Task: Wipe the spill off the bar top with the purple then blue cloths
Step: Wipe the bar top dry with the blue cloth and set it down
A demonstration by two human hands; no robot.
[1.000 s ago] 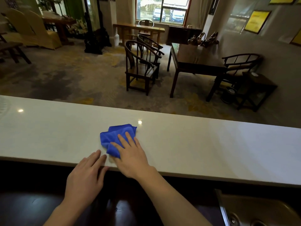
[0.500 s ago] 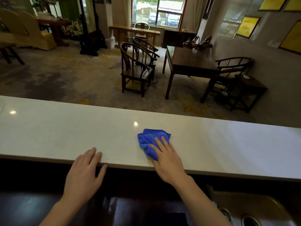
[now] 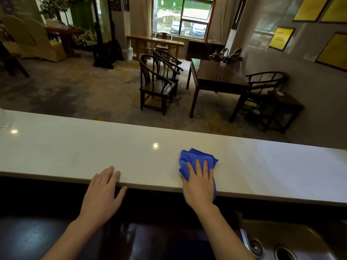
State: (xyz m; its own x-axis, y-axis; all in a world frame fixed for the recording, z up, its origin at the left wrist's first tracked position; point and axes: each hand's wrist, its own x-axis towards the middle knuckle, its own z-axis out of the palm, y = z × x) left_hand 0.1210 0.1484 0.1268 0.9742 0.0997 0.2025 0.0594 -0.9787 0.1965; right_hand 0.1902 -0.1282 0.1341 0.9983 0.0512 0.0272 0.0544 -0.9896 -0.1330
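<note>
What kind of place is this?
Probably a hotel lounge or tea house, seen from behind its bar top: dark wooden chairs and a table on the carpet, and a sink behind the counter.

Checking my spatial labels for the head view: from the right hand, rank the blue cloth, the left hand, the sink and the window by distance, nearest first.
1. blue cloth, directly under the right hand.
2. left hand, resting on the bar top's near edge.
3. sink, lower right, below the bar.
4. window, across the room.

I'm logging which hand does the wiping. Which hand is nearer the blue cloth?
Right. The right hand lies flat on the blue cloth; the left hand rests apart on the bar top's near edge.
</note>
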